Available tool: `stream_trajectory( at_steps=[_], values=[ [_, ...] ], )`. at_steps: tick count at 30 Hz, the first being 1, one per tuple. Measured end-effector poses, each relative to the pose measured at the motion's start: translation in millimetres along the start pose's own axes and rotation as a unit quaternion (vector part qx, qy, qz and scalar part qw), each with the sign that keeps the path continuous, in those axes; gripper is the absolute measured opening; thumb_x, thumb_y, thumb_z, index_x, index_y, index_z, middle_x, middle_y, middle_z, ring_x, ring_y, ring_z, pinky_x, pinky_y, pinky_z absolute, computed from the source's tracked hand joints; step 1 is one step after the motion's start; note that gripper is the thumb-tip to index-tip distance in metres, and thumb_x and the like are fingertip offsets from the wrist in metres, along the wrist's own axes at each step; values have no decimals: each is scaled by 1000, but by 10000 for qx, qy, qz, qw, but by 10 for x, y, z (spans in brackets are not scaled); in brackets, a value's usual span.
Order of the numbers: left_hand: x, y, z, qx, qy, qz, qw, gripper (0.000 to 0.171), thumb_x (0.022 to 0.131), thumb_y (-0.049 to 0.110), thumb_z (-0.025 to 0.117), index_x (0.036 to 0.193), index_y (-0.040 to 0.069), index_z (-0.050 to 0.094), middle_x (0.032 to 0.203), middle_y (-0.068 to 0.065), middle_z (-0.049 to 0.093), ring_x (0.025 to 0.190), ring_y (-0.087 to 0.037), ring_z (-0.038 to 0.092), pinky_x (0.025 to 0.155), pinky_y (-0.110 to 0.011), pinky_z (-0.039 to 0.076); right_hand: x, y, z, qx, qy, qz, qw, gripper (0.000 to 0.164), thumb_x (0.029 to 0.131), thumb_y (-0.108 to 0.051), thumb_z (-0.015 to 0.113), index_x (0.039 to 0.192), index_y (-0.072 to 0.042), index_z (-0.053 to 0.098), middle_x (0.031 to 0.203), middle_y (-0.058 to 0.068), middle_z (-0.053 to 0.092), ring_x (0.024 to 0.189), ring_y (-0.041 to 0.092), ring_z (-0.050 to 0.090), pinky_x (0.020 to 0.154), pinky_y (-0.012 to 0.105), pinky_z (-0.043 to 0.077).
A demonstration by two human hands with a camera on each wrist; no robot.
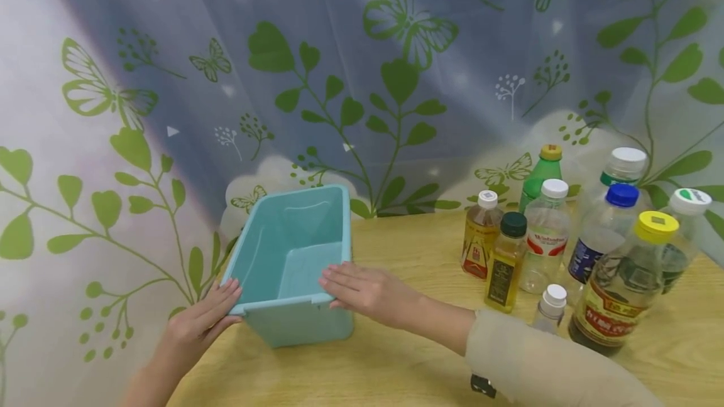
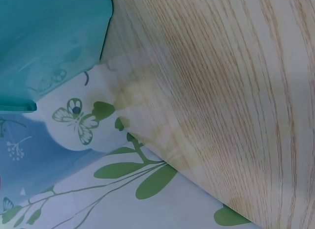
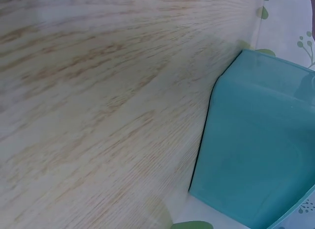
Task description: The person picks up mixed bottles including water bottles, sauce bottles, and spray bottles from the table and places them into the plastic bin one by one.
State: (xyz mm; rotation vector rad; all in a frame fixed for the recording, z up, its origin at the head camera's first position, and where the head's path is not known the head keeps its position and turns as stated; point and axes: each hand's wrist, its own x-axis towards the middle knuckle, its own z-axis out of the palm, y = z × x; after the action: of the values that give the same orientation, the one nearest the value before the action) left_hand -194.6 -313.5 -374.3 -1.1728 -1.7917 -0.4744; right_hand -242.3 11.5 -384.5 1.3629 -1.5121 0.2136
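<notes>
Fingers of the left hand [image 1: 197,324] and right hand [image 1: 372,294], nearly straight and close together, touched the near rim [image 1: 277,304]; below spread the desk [image 1: 271,382]; on it sat the teal bin [image 1: 302,326], left of a large yellow-capped bottle [image 1: 613,309]; near that, a small white-capped bottle [image 1: 550,310]

Here the right sleeve [image 1: 551,360] hides the base of the small white-capped bottle [image 1: 550,310], running off the bottom edge; both wrist views crop the teal bin [image 1: 302,325]!
</notes>
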Motion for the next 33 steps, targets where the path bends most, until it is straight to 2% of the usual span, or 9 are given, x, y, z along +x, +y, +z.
stream_trajectory(
  at_steps=[5, 13, 18, 22, 25, 30, 33],
  values=[
    [32, 28, 21, 89, 84, 112, 9999, 37, 90, 26, 61, 102, -9, 69, 103, -22, 68, 114, -14, 59, 98, -20, 46, -13, 10, -17, -91, 26, -97, 9999, 32, 96, -27, 56, 112, -1, 67, 108, 10, 70, 105, 19, 66, 96, 28, 50],
    [75, 57, 72, 164, 221, 248, 9993, 36, 90, 25, 61, 100, -9, 70, 101, -22, 69, 113, -14, 60, 98, -20, 47, -50, 39, -81, -223, -39, -302, 9993, 34, 93, -28, 61, 112, 0, 67, 108, 10, 70, 104, 18, 66, 96, 28, 50],
    [85, 66, 101, 228, 236, 260, 9991, 37, 90, 26, 61, 99, -9, 70, 100, -21, 69, 112, -14, 61, 97, -19, 47, -68, 49, -125, -290, -40, -355, 9989, 33, 94, -28, 59, 111, 0, 68, 108, 10, 70, 104, 17, 66, 96, 27, 51],
    [97, 56, 111, 280, 255, 418, 9984, 37, 91, 27, 61, 97, -9, 71, 96, -22, 70, 111, -15, 61, 97, -20, 47, -79, 48, -142, -327, -25, -398, 9987, 33, 96, -27, 57, 110, 0, 68, 107, 11, 70, 104, 18, 66, 95, 28, 51],
    [106, 50, 113, 241, 220, 506, 9982, 37, 91, 27, 62, 99, -9, 70, 96, -22, 70, 110, -16, 62, 97, -22, 48, -88, 45, -154, -362, 17, -414, 9985, 32, 96, -27, 57, 109, 0, 68, 106, 10, 70, 103, 18, 66, 95, 28, 51],
    [113, 68, 117, 4, 37, 473, 9989, 38, 89, 27, 63, 105, -8, 69, 100, -22, 69, 112, -15, 61, 97, -22, 47, -110, 30, -193, -320, 100, -374, 9987, 32, 96, -27, 56, 107, 1, 69, 105, 10, 71, 102, 19, 67, 94, 28, 52],
    [131, 81, 129, -21, 43, 494, 9988, 38, 89, 26, 63, 104, -8, 69, 101, -21, 69, 111, -16, 61, 97, -23, 47, -124, 29, -217, -333, 122, -392, 9986, 32, 97, -26, 54, 107, 1, 69, 105, 11, 71, 101, 19, 67, 93, 29, 53]
  ],
)
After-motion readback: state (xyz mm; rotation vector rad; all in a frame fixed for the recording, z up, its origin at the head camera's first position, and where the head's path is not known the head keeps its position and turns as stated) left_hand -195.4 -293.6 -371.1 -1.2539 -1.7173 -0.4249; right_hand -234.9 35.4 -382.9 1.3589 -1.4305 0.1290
